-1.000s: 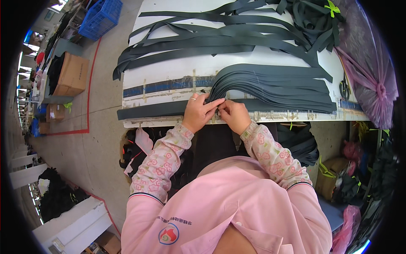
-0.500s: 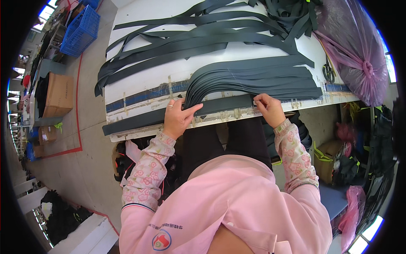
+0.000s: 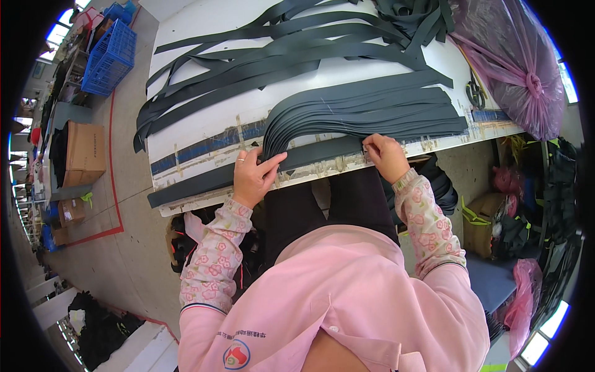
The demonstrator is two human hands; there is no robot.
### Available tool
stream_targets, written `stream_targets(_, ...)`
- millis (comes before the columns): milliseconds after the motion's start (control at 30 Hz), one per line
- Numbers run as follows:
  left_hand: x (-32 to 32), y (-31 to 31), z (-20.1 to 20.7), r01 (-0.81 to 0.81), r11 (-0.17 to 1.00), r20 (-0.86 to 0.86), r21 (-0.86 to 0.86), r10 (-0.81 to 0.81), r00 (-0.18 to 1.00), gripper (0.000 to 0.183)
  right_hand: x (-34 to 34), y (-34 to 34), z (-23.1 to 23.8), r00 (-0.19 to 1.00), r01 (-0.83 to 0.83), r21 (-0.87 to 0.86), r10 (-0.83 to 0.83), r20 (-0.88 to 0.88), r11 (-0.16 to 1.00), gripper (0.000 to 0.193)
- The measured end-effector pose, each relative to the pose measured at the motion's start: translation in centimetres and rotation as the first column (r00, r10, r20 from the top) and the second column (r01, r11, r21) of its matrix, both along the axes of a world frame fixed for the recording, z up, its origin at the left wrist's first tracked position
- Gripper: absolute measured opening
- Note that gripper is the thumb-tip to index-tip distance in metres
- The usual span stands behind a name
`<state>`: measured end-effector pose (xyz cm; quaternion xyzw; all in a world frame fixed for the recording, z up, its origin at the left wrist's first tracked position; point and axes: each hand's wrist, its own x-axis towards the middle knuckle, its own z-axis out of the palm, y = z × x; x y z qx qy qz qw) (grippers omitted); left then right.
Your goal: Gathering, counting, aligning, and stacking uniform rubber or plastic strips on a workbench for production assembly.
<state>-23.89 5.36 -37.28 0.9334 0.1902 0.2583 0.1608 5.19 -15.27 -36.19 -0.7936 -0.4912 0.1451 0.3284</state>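
Note:
A stack of dark grey-green flat strips (image 3: 372, 111) lies across the front of the white table, its left part curving down toward the edge. My left hand (image 3: 253, 177) is closed at that bent end, its fingers and thumb around the strip ends; the fingertips behind them are partly hidden. A single dark strip (image 3: 204, 189) runs flat along the table's front edge, passing under my left hand. My right hand (image 3: 385, 158) pinches this strip's right end, just below the stack.
More loose strips (image 3: 279, 53) cross the far side of the white table (image 3: 204, 139), with a tangled heap (image 3: 412, 22) behind. Black-handled scissors (image 3: 475, 94) lie at the right, near a pink plastic bag (image 3: 527, 74). A blue crate (image 3: 110, 59) and cardboard box (image 3: 85, 154) stand left.
The view has shifted slightly, so the table sits a little further left. Both hands keep their places on the strips, with the right hand slightly nearer the left.

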Motion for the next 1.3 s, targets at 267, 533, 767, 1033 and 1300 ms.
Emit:
stream_targets(267,-0.2,0.1,-0.2,0.001,1.0,-0.021,-0.015,-0.001,1.0,0.039,-0.8,0.2,1.7,0.934,0.056,-0.016,-0.058,-0.353,0.998,0.014)
stream_targets(533,-0.4,0.3,-0.7,-0.005,1.0,-0.017,0.013,0.005,1.0,0.038,-7.2,2.6,0.6,0.878,-0.281,-0.088,0.219,-0.425,0.956,0.024)
stream_targets(767,-0.2,0.0,-0.6,-0.006,1.0,-0.028,-0.01,0.006,1.0,0.037,-9.2,3.7,1.0,0.922,-0.384,-0.144,0.37,-0.117,0.912,0.037)
stream_targets(1033,-0.2,-0.1,-0.2,0.001,1.0,-0.039,0.021,0.0,0.999,0.04,-9.1,5.8,2.1,0.921,-0.364,-0.095,0.343,-0.184,0.927,0.063)
stream_targets(1300,-1.0,0.2,-0.1,0.0,1.0,0.006,0.022,0.0,1.0,0.047,-11.9,9.8,-0.6,0.944,-0.223,0.098,0.24,-0.226,0.97,0.055)
